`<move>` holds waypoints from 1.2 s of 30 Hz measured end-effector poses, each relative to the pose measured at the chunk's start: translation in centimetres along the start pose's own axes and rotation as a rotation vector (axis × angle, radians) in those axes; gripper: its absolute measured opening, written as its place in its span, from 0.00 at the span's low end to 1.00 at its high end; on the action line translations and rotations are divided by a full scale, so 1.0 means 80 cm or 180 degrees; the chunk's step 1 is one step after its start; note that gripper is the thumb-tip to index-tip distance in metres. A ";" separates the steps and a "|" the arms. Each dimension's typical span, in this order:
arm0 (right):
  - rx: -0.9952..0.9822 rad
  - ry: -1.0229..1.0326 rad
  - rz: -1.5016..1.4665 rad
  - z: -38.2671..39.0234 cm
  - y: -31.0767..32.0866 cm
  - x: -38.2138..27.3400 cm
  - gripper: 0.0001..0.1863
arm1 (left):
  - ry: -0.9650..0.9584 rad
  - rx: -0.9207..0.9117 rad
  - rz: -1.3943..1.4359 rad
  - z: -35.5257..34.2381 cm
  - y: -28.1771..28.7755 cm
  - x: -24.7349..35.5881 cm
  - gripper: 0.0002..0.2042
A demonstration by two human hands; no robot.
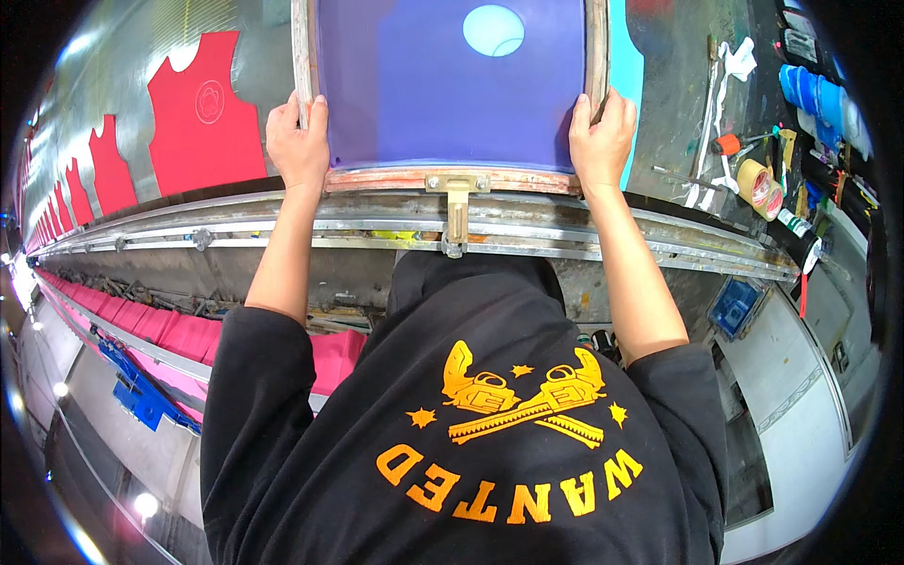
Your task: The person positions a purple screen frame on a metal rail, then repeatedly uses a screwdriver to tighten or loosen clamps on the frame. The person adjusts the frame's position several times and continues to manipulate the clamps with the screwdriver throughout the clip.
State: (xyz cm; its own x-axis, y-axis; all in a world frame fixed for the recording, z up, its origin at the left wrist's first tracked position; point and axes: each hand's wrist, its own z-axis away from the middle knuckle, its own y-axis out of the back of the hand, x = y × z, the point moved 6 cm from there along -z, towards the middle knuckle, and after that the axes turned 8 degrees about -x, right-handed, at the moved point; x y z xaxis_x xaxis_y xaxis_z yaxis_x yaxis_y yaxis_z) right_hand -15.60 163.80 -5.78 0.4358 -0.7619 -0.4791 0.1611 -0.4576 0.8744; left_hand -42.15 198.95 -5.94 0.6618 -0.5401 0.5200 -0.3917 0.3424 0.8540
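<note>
A screen printing frame lies in front of me, its purple mesh stretched between worn side rails. Near the far end of the mesh is a pale blue round opening. My left hand is closed around the left rail, close to the near corner. On the opposite rail my right hand grips in the same way, thumb on the inner side. A brass-coloured bracket at the middle of the near bar sits over the metal rail. Light blue fabric shows beyond the right rail.
Red cut garment pieces lie in a row along the long table at left, the nearest with a round outline print. At right are tape rolls, an orange-handled tool and blue-stained containers. Pink fabric hangs behind me at left.
</note>
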 end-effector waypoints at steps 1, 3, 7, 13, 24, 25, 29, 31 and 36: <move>-0.0017 -0.0025 0.0007 0.003 0.001 -0.002 0.23 | 0.0000 -0.0001 0.0006 0.000 0.000 0.001 0.16; 0.0010 0.0010 0.0051 0.002 0.000 0.000 0.23 | 0.0001 -0.0005 0.0018 0.001 0.000 0.004 0.16; 0.0019 0.0019 0.0010 0.004 -0.002 -0.001 0.23 | 0.0007 -0.0032 0.0026 0.001 0.001 0.008 0.16; 0.0018 0.0020 0.0075 0.003 -0.002 -0.001 0.23 | 0.0017 -0.0016 -0.0047 0.003 -0.002 0.003 0.17; 0.0146 0.0185 0.0262 0.002 -0.007 -0.006 0.23 | -0.0072 0.0143 -0.0172 0.000 -0.006 0.001 0.19; 0.0086 0.0178 0.0253 0.009 -0.007 -0.003 0.23 | -0.0091 0.0115 -0.0157 0.001 -0.007 0.002 0.19; 0.0065 0.0220 0.0248 0.000 -0.005 0.001 0.24 | 0.0093 -0.0011 -0.0046 -0.001 -0.005 0.004 0.19; -0.0028 0.0153 0.0091 0.001 -0.007 0.002 0.24 | 0.0118 0.0027 0.0040 0.001 -0.002 0.000 0.19; -0.0141 0.0016 -0.0256 0.001 0.017 -0.004 0.25 | 0.0308 -0.0188 0.0279 -0.002 0.016 0.004 0.21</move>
State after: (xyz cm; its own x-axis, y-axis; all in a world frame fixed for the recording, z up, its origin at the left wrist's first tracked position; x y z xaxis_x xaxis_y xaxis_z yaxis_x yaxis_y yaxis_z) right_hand -15.61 163.40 -4.43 0.4244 -0.7212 -0.5475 0.2348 -0.4963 0.8358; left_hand -42.29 199.34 -4.68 0.6864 -0.4304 0.5862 -0.4141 0.4312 0.8016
